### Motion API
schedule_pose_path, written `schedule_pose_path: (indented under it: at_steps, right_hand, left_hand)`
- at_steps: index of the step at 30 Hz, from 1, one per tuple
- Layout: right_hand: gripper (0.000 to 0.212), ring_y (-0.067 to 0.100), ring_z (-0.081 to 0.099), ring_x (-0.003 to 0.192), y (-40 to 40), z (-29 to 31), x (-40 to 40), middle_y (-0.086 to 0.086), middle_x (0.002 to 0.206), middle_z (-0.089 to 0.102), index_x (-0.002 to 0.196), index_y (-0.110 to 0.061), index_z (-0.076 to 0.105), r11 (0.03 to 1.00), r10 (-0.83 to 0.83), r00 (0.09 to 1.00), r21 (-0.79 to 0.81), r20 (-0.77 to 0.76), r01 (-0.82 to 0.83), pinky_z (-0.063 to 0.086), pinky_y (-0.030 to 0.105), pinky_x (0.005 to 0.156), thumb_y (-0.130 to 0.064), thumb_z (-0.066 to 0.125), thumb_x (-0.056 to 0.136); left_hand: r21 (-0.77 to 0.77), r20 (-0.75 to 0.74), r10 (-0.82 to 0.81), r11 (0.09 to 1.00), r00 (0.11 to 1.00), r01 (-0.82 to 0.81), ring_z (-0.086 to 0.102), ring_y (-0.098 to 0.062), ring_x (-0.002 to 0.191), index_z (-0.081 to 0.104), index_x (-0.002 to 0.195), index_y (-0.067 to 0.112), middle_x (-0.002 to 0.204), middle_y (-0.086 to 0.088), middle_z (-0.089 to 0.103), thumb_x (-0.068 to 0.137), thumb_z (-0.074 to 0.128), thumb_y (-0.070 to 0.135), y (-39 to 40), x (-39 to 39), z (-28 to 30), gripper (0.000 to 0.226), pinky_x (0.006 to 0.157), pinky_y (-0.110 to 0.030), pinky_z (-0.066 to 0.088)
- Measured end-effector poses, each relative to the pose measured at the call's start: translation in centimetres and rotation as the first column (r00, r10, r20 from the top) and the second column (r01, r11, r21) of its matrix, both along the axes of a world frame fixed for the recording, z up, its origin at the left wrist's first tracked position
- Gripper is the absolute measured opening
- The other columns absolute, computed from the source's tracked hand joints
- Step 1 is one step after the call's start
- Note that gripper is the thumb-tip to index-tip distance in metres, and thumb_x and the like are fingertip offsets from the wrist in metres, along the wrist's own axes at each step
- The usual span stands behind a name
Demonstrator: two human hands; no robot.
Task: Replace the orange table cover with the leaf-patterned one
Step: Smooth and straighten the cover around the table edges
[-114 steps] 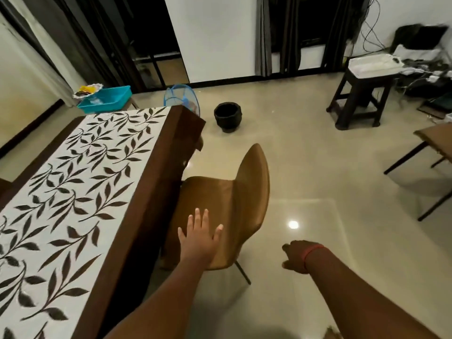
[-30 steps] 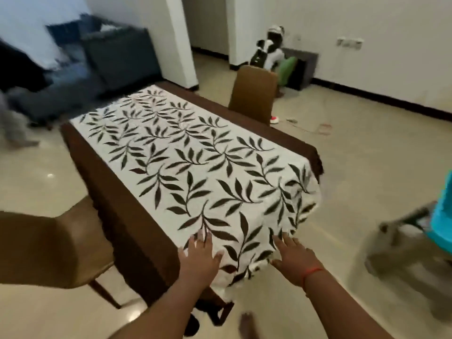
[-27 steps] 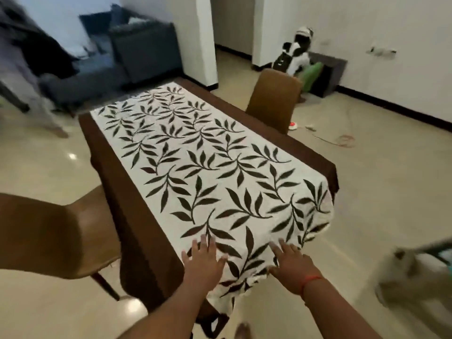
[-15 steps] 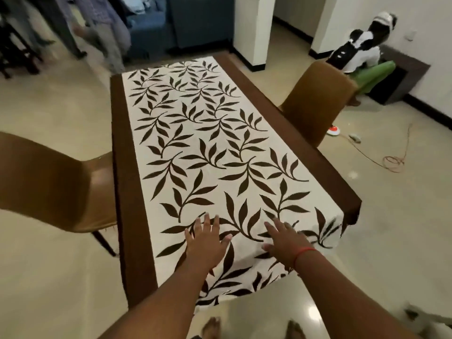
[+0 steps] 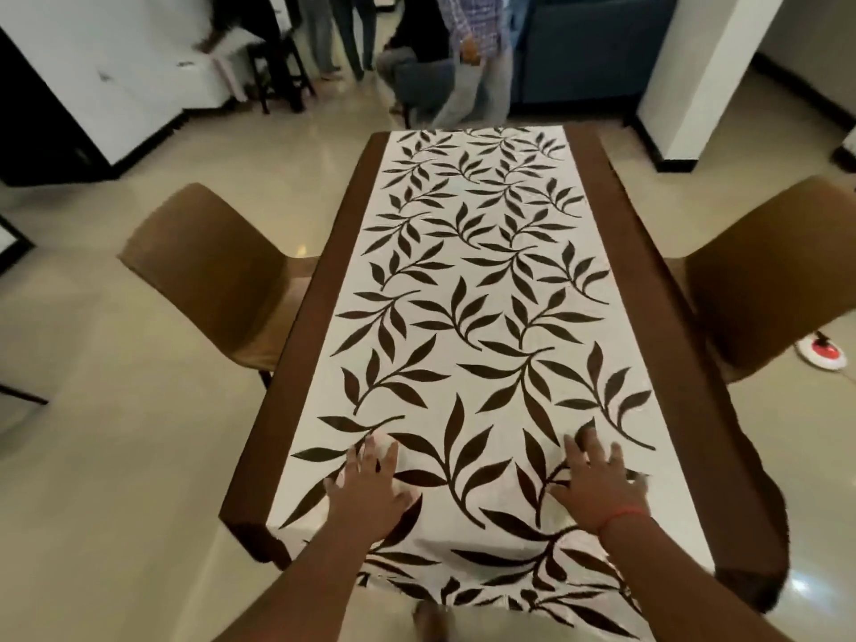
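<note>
The leaf-patterned cover (image 5: 481,289), white with dark brown leaves, lies lengthwise along the table, over a brown cloth (image 5: 319,317) that shows as a border on both long sides. Its near end hangs over the table's near edge. My left hand (image 5: 370,488) lies flat on the cover near the left side, fingers spread. My right hand (image 5: 597,484), with a red band on the wrist, lies flat on the cover at the right, fingers spread. No orange cover is in view.
A brown chair (image 5: 217,280) stands at the table's left side and another brown chair (image 5: 778,275) at the right. Several people (image 5: 472,53) stand beyond the far end near a blue sofa (image 5: 593,44). A white pillar (image 5: 704,71) is far right.
I have moved from the table's corner to squarely face its near end. Both hands stayed flat on the cover and now sit farther apart.
</note>
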State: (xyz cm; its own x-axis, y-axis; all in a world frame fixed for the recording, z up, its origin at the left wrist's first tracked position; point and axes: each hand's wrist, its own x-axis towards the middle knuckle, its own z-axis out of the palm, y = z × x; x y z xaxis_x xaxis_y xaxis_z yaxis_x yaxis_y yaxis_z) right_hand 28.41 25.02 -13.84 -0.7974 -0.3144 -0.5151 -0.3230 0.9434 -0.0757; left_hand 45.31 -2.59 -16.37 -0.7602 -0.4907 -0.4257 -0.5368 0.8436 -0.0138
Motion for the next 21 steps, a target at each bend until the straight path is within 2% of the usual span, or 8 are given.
schedule_pose_path:
  at_steps: [4,7,13,21]
  right_hand:
    - [0.095,0.038,-0.010,0.151,0.6,-1.4,-1.0,0.002,0.165,-0.020,0.155,-0.040,-0.010,0.998,-0.056,0.998,0.006,0.025,0.056,0.018,0.067,0.115,-0.071,0.048,0.087]
    - [0.095,0.038,-0.013,0.151,0.9,-1.9,-0.8,0.001,0.165,-0.020,0.154,-0.042,-0.012,0.997,-0.073,0.996,-0.002,0.046,0.073,0.015,0.068,0.115,-0.073,0.047,0.086]
    - [0.093,0.037,-0.016,0.150,0.9,-2.2,0.0,0.000,0.164,-0.024,0.154,-0.043,-0.013,0.995,-0.093,0.995,-0.016,0.044,0.094,0.010,0.071,0.113,-0.072,0.046,0.088]
    - [0.095,0.039,-0.015,0.150,1.1,-1.9,0.4,0.003,0.164,-0.023,0.154,-0.041,-0.015,0.997,-0.074,0.997,0.000,0.037,0.075,0.014,0.070,0.113,-0.072,0.046,0.088]
  left_hand:
    - [0.029,0.037,0.057,0.998,0.998,-0.058,-0.009,-0.035,0.152,-0.010,0.153,0.044,0.166,-0.004,-0.015,0.079,0.029,0.086,-0.6,-0.2,-1.6,0.094,0.112,-0.071,0.014]
    - [0.041,0.032,0.061,0.997,0.998,-0.063,-0.017,-0.035,0.151,-0.017,0.150,0.047,0.164,-0.002,-0.023,0.076,0.029,0.089,-0.3,0.0,-2.2,0.096,0.111,-0.073,0.008]
    - [0.058,0.033,0.068,0.996,0.997,-0.070,-0.020,-0.033,0.150,-0.017,0.149,0.049,0.163,0.000,-0.025,0.076,0.031,0.088,-0.2,0.4,-1.9,0.096,0.111,-0.073,0.005]
    - [0.110,0.043,0.101,0.988,0.994,-0.105,-0.023,-0.031,0.150,-0.015,0.149,0.052,0.163,0.003,-0.027,0.078,0.036,0.086,0.1,0.8,-1.0,0.094,0.112,-0.072,0.001]
